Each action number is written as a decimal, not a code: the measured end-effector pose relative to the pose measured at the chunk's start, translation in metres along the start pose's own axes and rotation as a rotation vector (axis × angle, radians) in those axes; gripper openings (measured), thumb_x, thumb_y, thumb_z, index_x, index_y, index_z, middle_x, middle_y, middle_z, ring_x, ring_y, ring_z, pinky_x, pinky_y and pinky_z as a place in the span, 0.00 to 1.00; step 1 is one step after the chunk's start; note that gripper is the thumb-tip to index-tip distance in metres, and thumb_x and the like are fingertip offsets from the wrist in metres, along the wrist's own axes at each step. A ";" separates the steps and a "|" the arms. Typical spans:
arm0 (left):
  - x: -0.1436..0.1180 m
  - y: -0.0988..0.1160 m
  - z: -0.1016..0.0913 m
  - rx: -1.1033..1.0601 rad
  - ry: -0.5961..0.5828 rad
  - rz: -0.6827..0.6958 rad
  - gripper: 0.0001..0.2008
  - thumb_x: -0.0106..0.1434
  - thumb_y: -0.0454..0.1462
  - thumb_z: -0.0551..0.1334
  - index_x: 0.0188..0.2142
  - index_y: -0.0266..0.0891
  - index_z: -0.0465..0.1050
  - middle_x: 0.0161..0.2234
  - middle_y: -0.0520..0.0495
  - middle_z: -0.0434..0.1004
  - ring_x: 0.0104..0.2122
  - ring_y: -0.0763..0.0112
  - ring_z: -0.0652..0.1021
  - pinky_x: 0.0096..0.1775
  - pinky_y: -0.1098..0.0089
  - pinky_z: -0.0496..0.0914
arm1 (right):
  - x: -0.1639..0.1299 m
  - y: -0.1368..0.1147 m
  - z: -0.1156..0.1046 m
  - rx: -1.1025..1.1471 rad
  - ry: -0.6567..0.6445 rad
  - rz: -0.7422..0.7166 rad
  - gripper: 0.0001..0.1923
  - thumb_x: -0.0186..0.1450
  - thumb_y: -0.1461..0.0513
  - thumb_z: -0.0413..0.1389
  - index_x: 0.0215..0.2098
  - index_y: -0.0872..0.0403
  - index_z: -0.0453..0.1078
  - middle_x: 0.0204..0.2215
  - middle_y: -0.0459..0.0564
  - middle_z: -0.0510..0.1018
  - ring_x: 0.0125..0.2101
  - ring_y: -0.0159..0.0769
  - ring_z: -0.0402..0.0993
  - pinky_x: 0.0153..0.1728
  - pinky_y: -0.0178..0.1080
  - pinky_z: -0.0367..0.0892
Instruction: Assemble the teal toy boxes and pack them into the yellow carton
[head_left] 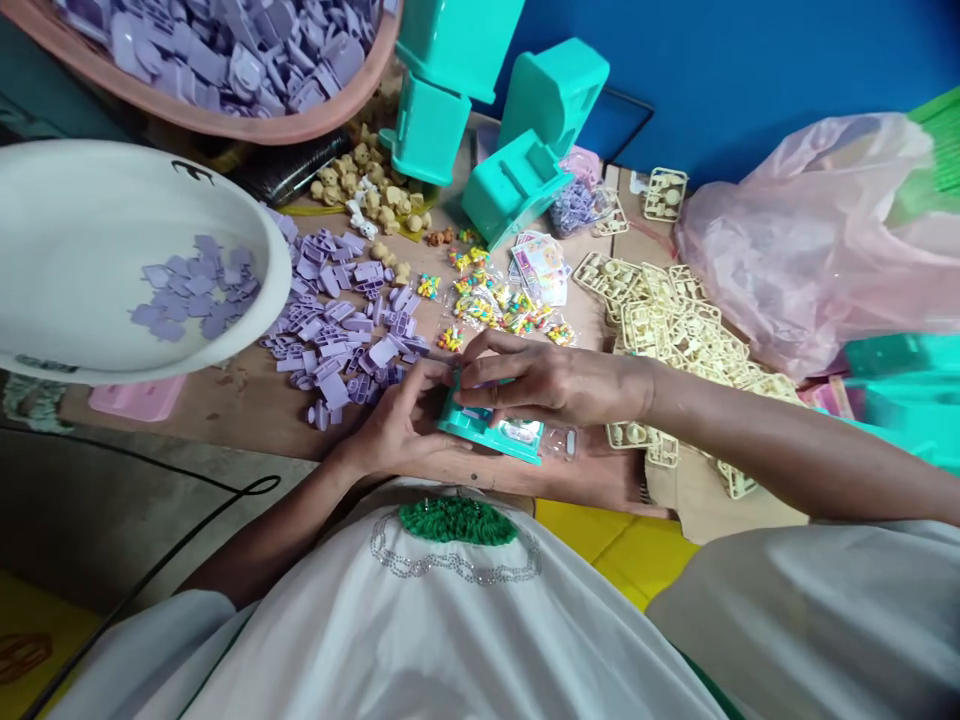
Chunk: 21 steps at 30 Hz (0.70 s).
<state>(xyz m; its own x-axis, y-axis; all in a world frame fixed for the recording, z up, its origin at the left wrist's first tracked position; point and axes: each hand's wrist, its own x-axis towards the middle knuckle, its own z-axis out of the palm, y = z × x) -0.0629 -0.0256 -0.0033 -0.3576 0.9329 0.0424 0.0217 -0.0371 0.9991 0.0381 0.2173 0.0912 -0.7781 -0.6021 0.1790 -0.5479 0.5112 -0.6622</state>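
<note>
At the front edge of the table, my left hand (401, 425) grips the left end of a turquoise plastic case (491, 436). My right hand (536, 382) reaches over the case from the right, its fingers bent down into it. Those fingers hide most of the inside; whatever they pinch cannot be made out. A bit of purple shows beneath them, and a clear plastic piece (560, 442) lies at the case's right end. Just beyond my hands are small clear bags of colourful beads (517, 310). Loose purple plastic parts (337, 335) lie in a pile to the left.
A white basin (274, 255) and a pink tub (330, 125), both holding purple parts, stand left. Turquoise bins (431, 125) and small tan figures (375, 190) are behind. Cream part frames (675, 330) and a pink plastic bag (795, 240) lie right. A black cable (187, 535) hangs front left.
</note>
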 end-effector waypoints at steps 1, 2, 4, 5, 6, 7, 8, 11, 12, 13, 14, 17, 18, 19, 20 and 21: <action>0.000 -0.001 0.001 -0.008 0.002 0.006 0.32 0.59 0.46 0.79 0.55 0.43 0.65 0.54 0.41 0.76 0.53 0.59 0.81 0.52 0.66 0.78 | -0.001 -0.004 -0.001 -0.025 -0.004 0.021 0.20 0.79 0.56 0.53 0.62 0.57 0.77 0.53 0.62 0.78 0.59 0.46 0.70 0.60 0.51 0.71; 0.000 -0.001 0.001 -0.011 0.002 0.019 0.32 0.60 0.45 0.79 0.56 0.43 0.64 0.55 0.41 0.76 0.54 0.59 0.81 0.53 0.65 0.78 | -0.002 -0.008 0.000 -0.049 0.028 0.058 0.21 0.79 0.54 0.55 0.62 0.57 0.77 0.54 0.62 0.78 0.58 0.47 0.71 0.60 0.51 0.71; 0.001 -0.002 0.002 -0.012 -0.003 0.061 0.33 0.60 0.43 0.79 0.57 0.44 0.63 0.56 0.41 0.75 0.56 0.58 0.81 0.57 0.62 0.78 | -0.007 -0.017 0.006 -0.086 0.193 0.180 0.26 0.75 0.50 0.59 0.64 0.56 0.76 0.54 0.63 0.77 0.55 0.47 0.75 0.56 0.50 0.74; 0.002 -0.003 0.003 -0.010 -0.007 0.088 0.34 0.60 0.42 0.79 0.59 0.45 0.63 0.58 0.40 0.75 0.58 0.56 0.80 0.60 0.60 0.77 | -0.010 -0.022 0.012 -0.092 0.304 0.244 0.27 0.74 0.48 0.61 0.64 0.56 0.76 0.52 0.62 0.77 0.52 0.46 0.76 0.53 0.48 0.76; 0.003 -0.003 0.004 -0.009 -0.008 0.111 0.35 0.60 0.42 0.79 0.60 0.45 0.63 0.60 0.39 0.74 0.60 0.55 0.79 0.63 0.58 0.75 | -0.013 -0.027 0.020 -0.088 0.409 0.302 0.27 0.72 0.48 0.63 0.63 0.55 0.77 0.50 0.61 0.79 0.50 0.44 0.78 0.50 0.46 0.77; 0.003 -0.003 0.005 -0.008 -0.009 0.130 0.36 0.60 0.42 0.79 0.61 0.45 0.63 0.62 0.38 0.73 0.63 0.54 0.78 0.65 0.56 0.74 | -0.015 -0.031 0.028 -0.078 0.494 0.349 0.25 0.72 0.48 0.63 0.61 0.53 0.79 0.48 0.59 0.80 0.48 0.43 0.79 0.48 0.45 0.77; 0.003 -0.003 0.006 -0.006 -0.007 0.143 0.37 0.60 0.42 0.79 0.63 0.46 0.63 0.64 0.38 0.73 0.64 0.53 0.77 0.66 0.56 0.73 | -0.016 -0.036 0.036 -0.072 0.554 0.379 0.22 0.73 0.49 0.63 0.58 0.52 0.81 0.47 0.58 0.81 0.46 0.42 0.80 0.47 0.44 0.77; 0.003 -0.004 0.010 -0.001 0.013 0.156 0.39 0.61 0.42 0.78 0.66 0.46 0.62 0.66 0.37 0.72 0.65 0.52 0.77 0.65 0.56 0.74 | -0.015 -0.046 0.056 -0.124 0.613 0.426 0.18 0.76 0.49 0.59 0.50 0.51 0.84 0.46 0.57 0.82 0.46 0.41 0.80 0.49 0.45 0.76; 0.003 -0.005 0.010 0.002 0.018 0.156 0.40 0.61 0.42 0.79 0.66 0.46 0.62 0.65 0.37 0.73 0.65 0.52 0.77 0.65 0.56 0.74 | -0.014 -0.048 0.060 -0.159 0.610 0.433 0.18 0.77 0.50 0.57 0.50 0.52 0.84 0.47 0.57 0.82 0.47 0.41 0.80 0.50 0.46 0.76; 0.003 -0.005 0.010 0.008 0.018 0.156 0.41 0.60 0.42 0.79 0.66 0.46 0.62 0.65 0.36 0.73 0.64 0.52 0.78 0.65 0.55 0.74 | -0.013 -0.049 0.062 -0.191 0.601 0.432 0.18 0.78 0.51 0.56 0.50 0.52 0.84 0.48 0.58 0.82 0.47 0.42 0.80 0.50 0.46 0.76; 0.003 -0.006 0.010 0.014 0.014 0.154 0.41 0.60 0.42 0.79 0.67 0.46 0.62 0.65 0.36 0.74 0.64 0.51 0.78 0.65 0.55 0.74 | -0.012 -0.049 0.063 -0.213 0.590 0.430 0.18 0.78 0.51 0.55 0.51 0.52 0.84 0.48 0.58 0.82 0.48 0.42 0.79 0.51 0.47 0.75; 0.005 -0.010 0.010 0.022 0.003 0.149 0.43 0.59 0.44 0.80 0.68 0.46 0.62 0.66 0.36 0.74 0.65 0.50 0.77 0.66 0.53 0.74 | -0.013 -0.048 0.063 -0.212 0.571 0.419 0.19 0.79 0.50 0.54 0.51 0.51 0.84 0.49 0.59 0.82 0.48 0.44 0.78 0.53 0.50 0.74; 0.005 -0.012 0.009 0.020 0.005 0.150 0.44 0.59 0.45 0.80 0.68 0.46 0.62 0.67 0.35 0.73 0.66 0.50 0.77 0.67 0.52 0.73 | -0.015 -0.048 0.064 -0.190 0.572 0.428 0.20 0.78 0.49 0.55 0.52 0.50 0.84 0.50 0.59 0.82 0.48 0.44 0.78 0.54 0.51 0.73; 0.005 -0.014 0.009 0.016 0.012 0.153 0.45 0.58 0.46 0.80 0.69 0.47 0.62 0.68 0.34 0.71 0.67 0.49 0.76 0.68 0.52 0.72 | -0.018 -0.048 0.066 -0.161 0.590 0.456 0.20 0.77 0.47 0.56 0.53 0.49 0.84 0.50 0.58 0.82 0.50 0.46 0.78 0.55 0.53 0.73; 0.005 -0.016 0.009 0.010 0.023 0.160 0.46 0.58 0.47 0.80 0.70 0.47 0.61 0.70 0.34 0.69 0.68 0.49 0.74 0.69 0.51 0.70 | -0.020 -0.049 0.070 -0.129 0.634 0.503 0.22 0.75 0.45 0.58 0.55 0.49 0.83 0.52 0.59 0.82 0.52 0.47 0.78 0.57 0.54 0.72; 0.004 -0.017 0.009 0.008 0.034 0.171 0.48 0.58 0.48 0.79 0.72 0.48 0.60 0.71 0.33 0.67 0.70 0.49 0.72 0.70 0.51 0.69 | -0.022 -0.051 0.075 -0.094 0.700 0.568 0.25 0.74 0.43 0.59 0.58 0.49 0.81 0.55 0.59 0.81 0.55 0.49 0.77 0.59 0.55 0.72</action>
<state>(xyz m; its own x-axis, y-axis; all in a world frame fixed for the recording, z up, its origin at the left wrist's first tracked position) -0.0559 -0.0181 -0.0203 -0.3792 0.9006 0.2123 0.0923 -0.1915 0.9771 0.1062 0.1588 0.0668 -0.9310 0.2506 0.2654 -0.0237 0.6841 -0.7290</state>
